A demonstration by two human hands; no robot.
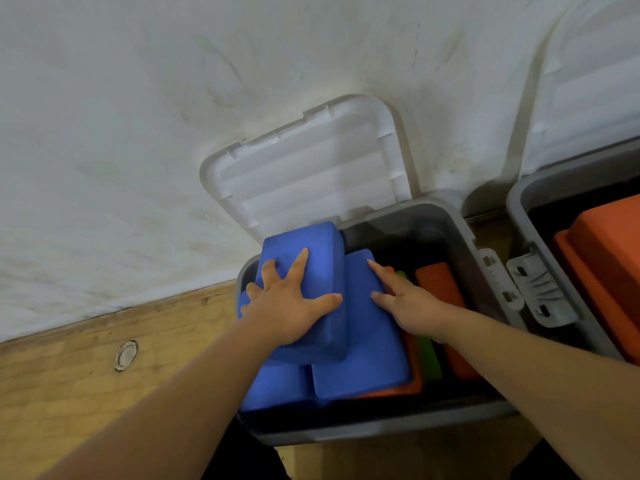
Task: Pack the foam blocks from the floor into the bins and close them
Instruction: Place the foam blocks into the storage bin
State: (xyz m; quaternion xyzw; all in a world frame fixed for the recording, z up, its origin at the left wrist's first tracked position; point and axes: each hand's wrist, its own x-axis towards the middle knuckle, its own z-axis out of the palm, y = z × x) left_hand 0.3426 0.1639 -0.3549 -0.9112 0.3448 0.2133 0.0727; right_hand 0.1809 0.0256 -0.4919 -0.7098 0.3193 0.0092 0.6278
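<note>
Blue foam fills the left side of the near grey bin (381,431), three blocks in all. The top blue block (311,244) lies tilted over the other two. The left hand (291,306) rests flat on it, fingers straight and spread. The right hand (408,303) is also flat, its straight fingers touching the second blue block (363,351) just beside the first. The two hands are apart and neither is curled round anything. The third blue block (273,386) shows low at the left.

Two orange blocks share this bin: one orange slab (414,379) under the second blue block and one upright orange block (440,285) at the right. One green block (429,358) stands between them. The bin's white lid (304,168) stands open at the wall (138,133).

A second grey bin (519,199) stands just to the right on the wooden floor (69,393), its own lid (595,81) also up. It holds at least two stacked orange blocks (616,258).
</note>
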